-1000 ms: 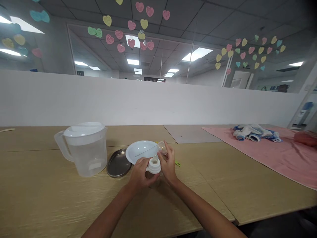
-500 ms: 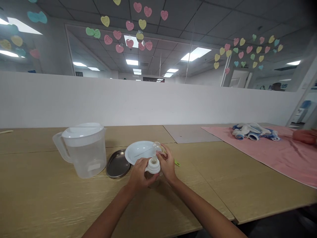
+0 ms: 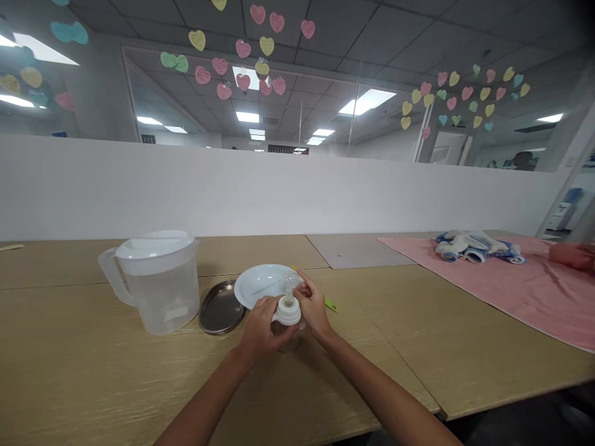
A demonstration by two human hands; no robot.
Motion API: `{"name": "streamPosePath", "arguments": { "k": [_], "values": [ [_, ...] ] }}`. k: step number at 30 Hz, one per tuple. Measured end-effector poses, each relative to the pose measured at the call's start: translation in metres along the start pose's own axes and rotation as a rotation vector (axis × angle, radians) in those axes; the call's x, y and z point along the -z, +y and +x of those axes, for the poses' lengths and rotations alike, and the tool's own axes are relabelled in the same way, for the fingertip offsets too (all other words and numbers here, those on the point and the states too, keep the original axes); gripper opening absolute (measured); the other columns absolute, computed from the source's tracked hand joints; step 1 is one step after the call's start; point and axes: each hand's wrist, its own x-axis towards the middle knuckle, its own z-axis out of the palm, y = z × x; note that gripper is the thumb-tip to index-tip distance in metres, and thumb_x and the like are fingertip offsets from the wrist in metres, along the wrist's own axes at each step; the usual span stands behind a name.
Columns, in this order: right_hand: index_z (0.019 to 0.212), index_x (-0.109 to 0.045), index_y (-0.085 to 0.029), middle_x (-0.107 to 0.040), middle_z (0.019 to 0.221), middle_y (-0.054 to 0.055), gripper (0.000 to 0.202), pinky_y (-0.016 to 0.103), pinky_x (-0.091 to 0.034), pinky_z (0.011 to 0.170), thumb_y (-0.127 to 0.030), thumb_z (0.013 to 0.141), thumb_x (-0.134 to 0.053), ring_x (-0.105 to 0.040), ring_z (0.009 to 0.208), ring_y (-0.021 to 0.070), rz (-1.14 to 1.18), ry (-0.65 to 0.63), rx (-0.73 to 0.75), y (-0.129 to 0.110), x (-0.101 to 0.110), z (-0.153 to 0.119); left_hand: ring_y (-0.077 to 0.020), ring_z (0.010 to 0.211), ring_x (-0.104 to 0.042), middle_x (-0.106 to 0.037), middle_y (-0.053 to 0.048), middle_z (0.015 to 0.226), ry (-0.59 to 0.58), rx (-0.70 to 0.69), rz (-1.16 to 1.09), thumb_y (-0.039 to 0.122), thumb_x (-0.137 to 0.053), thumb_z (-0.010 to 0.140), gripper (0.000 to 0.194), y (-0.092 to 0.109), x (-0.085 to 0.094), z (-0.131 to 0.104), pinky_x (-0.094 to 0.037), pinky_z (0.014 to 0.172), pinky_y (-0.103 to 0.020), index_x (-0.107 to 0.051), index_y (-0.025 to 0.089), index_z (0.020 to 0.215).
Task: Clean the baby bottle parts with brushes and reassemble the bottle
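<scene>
A baby bottle (image 3: 287, 314) with a white collar and a clear teat stands upright before me, its see-through body partly hidden by my fingers. My left hand (image 3: 260, 327) is wrapped around the bottle at the collar. Just right of the teat, my right hand (image 3: 314, 310) pinches a clear domed cap (image 3: 292, 280), which is hard to make out against the white dish (image 3: 251, 275) behind it. A thin pale stick or line lies in that dish; its kind cannot be told.
A clear lidded pitcher (image 3: 165, 285) stands to the left, beside a round metal tray (image 3: 222, 310). A green handle end (image 3: 331, 305) pokes out past my right hand. Farther right, blue-and-white cloth items (image 3: 478, 246) lie on a pink cloth (image 3: 502, 291). A low white wall (image 3: 288, 192) backs the table.
My right hand has tilted the clear cap and lowered it slightly beside the teat. The left hand keeps its hold on the bottle, nearly still.
</scene>
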Motion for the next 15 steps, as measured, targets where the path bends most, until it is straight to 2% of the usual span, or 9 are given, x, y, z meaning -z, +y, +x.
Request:
{"name": "streamPosePath", "arguments": {
  "k": [7, 12, 15],
  "values": [
    [0.116, -0.056, -0.016, -0.063, 0.068, -0.001, 0.051, 0.027, -0.047, 0.068, -0.023, 0.066, -0.058, -0.058, 0.066, 0.0139, -0.028, 0.001, 0.001, -0.0019, 0.0004, -0.0008, -0.0244, 0.087, -0.056, -0.062, -0.012, 0.095, -0.008, 0.003, -0.005, 0.045, -0.053, 0.076, 0.043, -0.0013, -0.0014, -0.0005, -0.045, 0.076, -0.039, -0.054, 0.015, 0.107],
    [0.102, -0.064, -0.014, -0.062, 0.058, -0.002, 0.036, 0.027, -0.046, 0.060, -0.028, 0.071, -0.053, -0.056, 0.056, 0.0148, -0.164, -0.025, -0.013, -0.0051, 0.0037, -0.0039, -0.0252, 0.090, -0.055, -0.062, -0.013, 0.100, -0.010, -0.010, 0.000, 0.045, -0.053, 0.076, 0.045, -0.0022, -0.0013, -0.0010, -0.044, 0.079, -0.041, -0.053, 0.014, 0.109],
    [0.094, -0.066, -0.015, -0.063, 0.061, 0.000, 0.030, 0.028, -0.045, 0.062, -0.034, 0.077, -0.049, -0.057, 0.059, 0.0158, -0.216, -0.029, 0.010, -0.0096, 0.0046, -0.0058, -0.0255, 0.091, -0.055, -0.062, -0.013, 0.101, -0.015, -0.010, -0.001, 0.045, -0.053, 0.076, 0.045, -0.0020, -0.0008, -0.0009, -0.044, 0.079, -0.041, -0.053, 0.014, 0.109]
  ]
}}
